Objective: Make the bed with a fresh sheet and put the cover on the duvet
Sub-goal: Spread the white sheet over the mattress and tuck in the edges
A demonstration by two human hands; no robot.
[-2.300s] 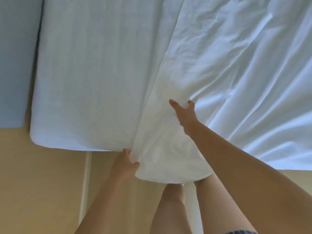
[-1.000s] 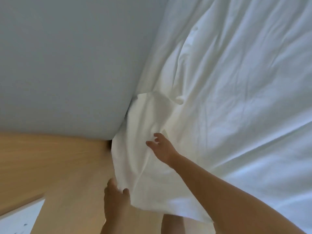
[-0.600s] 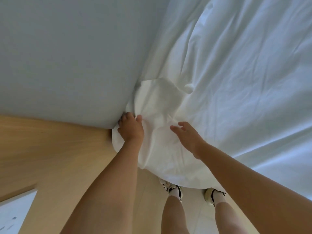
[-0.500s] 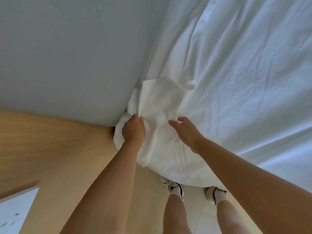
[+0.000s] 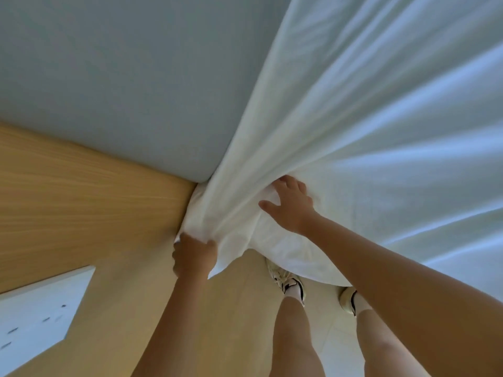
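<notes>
Curling round a bunched corner of the sheet point(image 5: 381, 137), the fingers of the left hand point(image 5: 193, 258) held it in a closed fist, low at the bed's corner and just beside the wood frame point(image 5: 81, 202). The right hand point(image 5: 292, 208) lay on top of the same corner, fingers spread and flat, thumb out to the side, pressing the cloth down. From the fist, taut folds fanned up and away across the bed. The sheet covered everything to the right, while a grey-blue surface point(image 5: 122, 77) to the left was bare; whether that was mattress or a panel could not be told. Below the hanging corner stood the person's shoes point(image 5: 290, 284).

Several things looked able to go wrong. The pull ran along one diagonal, so a harder tug would likely drag the sheet's far side off its edge rather than seat this corner. If the right hand lifted before the corner was tucked, the tension could spring the cloth back onto the top. The bunch looked thick; stuffed in as it was, it would probably leave a lump or work loose. Fingers could also be pinched between bed and frame.
</notes>
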